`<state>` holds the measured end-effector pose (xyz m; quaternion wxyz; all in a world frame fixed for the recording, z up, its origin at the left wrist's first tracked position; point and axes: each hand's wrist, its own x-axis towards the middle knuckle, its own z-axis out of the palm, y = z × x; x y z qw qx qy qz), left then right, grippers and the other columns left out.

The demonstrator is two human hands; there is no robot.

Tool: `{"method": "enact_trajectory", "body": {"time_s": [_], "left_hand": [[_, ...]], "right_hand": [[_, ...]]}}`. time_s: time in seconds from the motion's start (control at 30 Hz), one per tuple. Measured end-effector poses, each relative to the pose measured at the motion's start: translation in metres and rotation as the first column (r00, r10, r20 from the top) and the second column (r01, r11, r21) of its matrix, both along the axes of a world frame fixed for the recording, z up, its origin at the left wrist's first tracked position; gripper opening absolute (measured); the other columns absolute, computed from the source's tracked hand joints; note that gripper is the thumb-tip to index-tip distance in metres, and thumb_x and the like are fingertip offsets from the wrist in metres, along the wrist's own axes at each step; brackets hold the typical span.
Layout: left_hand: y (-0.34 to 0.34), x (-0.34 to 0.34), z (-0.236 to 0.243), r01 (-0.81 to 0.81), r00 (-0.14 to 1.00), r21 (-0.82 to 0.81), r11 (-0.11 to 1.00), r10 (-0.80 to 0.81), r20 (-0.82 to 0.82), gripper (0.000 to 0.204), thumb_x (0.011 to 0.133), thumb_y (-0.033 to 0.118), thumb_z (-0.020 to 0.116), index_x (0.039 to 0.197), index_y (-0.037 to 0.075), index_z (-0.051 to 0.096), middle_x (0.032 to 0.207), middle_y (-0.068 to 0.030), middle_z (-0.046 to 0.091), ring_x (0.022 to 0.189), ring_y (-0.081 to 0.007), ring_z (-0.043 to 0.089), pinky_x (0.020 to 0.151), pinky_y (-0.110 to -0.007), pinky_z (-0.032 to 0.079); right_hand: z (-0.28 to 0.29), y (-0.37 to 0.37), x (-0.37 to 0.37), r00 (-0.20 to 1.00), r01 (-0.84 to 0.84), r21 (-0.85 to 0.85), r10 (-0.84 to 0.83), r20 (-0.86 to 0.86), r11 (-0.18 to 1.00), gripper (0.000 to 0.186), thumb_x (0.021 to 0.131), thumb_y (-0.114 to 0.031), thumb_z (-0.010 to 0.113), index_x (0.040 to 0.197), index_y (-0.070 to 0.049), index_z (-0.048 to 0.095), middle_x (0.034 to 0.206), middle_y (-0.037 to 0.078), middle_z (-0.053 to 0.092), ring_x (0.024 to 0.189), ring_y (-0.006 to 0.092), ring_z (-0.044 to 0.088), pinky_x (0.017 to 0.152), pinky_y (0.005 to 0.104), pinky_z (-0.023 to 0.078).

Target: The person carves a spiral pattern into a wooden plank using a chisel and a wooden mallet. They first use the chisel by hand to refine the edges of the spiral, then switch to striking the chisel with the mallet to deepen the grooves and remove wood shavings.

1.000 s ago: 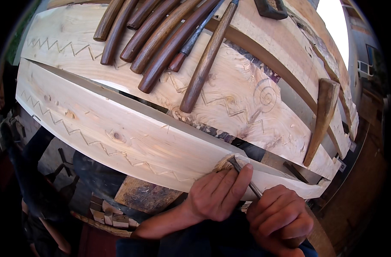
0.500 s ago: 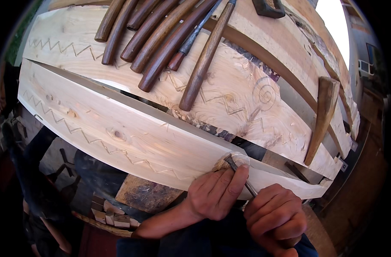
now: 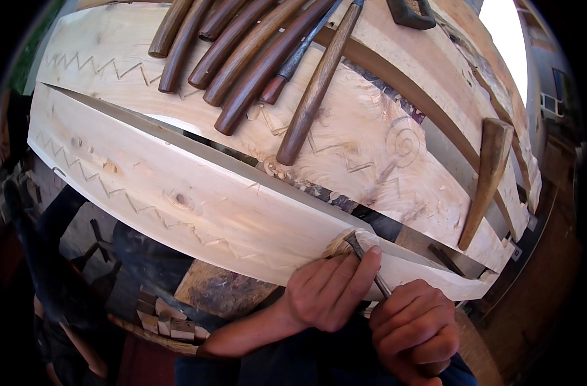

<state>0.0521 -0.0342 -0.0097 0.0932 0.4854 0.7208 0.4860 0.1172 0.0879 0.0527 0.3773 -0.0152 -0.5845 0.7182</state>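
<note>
My right hand (image 3: 414, 328) is wrapped round the handle of a carving gouge (image 3: 381, 284), whose steel shank slants up and left and flares at the tip. A little wood of the handle shows below my fist. The fingers of my left hand (image 3: 325, 293) press together against the shank near the blade. The gouge's tip touches a rounded carved patch (image 3: 339, 244) near the right end of a long pale board (image 3: 242, 206). My left fingers partly cover that patch. A cut zigzag line (image 3: 134, 201) runs along the board's near side.
Several wood-handled tools (image 3: 255, 77) lie on a second carved board (image 3: 364, 122) behind, which bears zigzags and a spiral (image 3: 406, 143). A wooden wedge (image 3: 489, 177) stands farther right. Wood offcuts (image 3: 171, 325) lie below left. Another person's arm (image 3: 81, 347) shows at lower left.
The view has shifted slightly, moving the boards and tools a little to the right in the picture. The gouge's tip has moved slightly right on the carved patch, both hands keeping their grip.
</note>
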Motion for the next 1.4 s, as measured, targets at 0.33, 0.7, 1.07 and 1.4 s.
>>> {"method": "enact_trajectory", "body": {"time_s": [0.33, 0.7, 1.07, 1.4], "left_hand": [[-0.015, 0.001, -0.004, 0.01, 0.993, 0.057, 0.998, -0.004, -0.118, 0.046, 0.093, 0.01, 0.071, 0.134, -0.009, 0.075, 0.086, -0.0084, 0.07, 0.065, -0.0129, 0.062, 0.057, -0.027, 0.047], [-0.018, 0.002, -0.001, -0.019, 0.999, 0.012, 1.0, 0.019, -0.029, 0.036, 0.104, 0.008, 0.074, 0.136, -0.008, 0.072, 0.096, -0.012, 0.081, 0.068, -0.0149, 0.072, 0.057, -0.028, 0.052], [-0.017, 0.001, -0.003, -0.029, 1.0, 0.039, 0.999, 0.028, 0.008, 0.034, 0.102, 0.007, 0.076, 0.133, -0.007, 0.073, 0.097, -0.0132, 0.082, 0.067, -0.015, 0.073, 0.056, -0.029, 0.052], [-0.016, 0.007, -0.003, -0.058, 0.998, 0.037, 0.998, 0.058, -0.008, 0.031, 0.1, 0.007, 0.079, 0.129, -0.005, 0.075, 0.089, -0.0106, 0.079, 0.065, -0.0157, 0.071, 0.055, -0.03, 0.051]], "right_hand": [[0.009, 0.013, -0.001, 0.976, -0.213, -0.181, 0.217, 0.002, 0.96, 0.067, 0.114, -0.054, 0.063, 0.069, -0.006, 0.051, 0.064, 0.016, 0.07, 0.037, 0.016, 0.053, 0.034, 0.0275, 0.04], [0.009, 0.02, -0.01, 0.944, -0.307, -0.1, 0.316, 0.098, 0.946, 0.071, 0.113, -0.057, 0.062, 0.064, -0.007, 0.049, 0.064, 0.015, 0.07, 0.037, 0.0166, 0.055, 0.034, 0.0277, 0.043], [0.014, 0.007, -0.007, 0.964, -0.211, -0.207, 0.238, 0.118, 0.955, 0.035, 0.097, 0.005, 0.063, 0.065, -0.001, 0.05, 0.071, 0.025, 0.07, 0.043, 0.0223, 0.054, 0.038, 0.0332, 0.038], [0.005, -0.001, -0.002, 0.984, -0.171, -0.108, 0.176, 0.029, 0.979, 0.064, 0.116, -0.047, 0.061, 0.067, -0.007, 0.049, 0.064, 0.015, 0.07, 0.035, 0.0163, 0.052, 0.033, 0.0286, 0.043]]}}
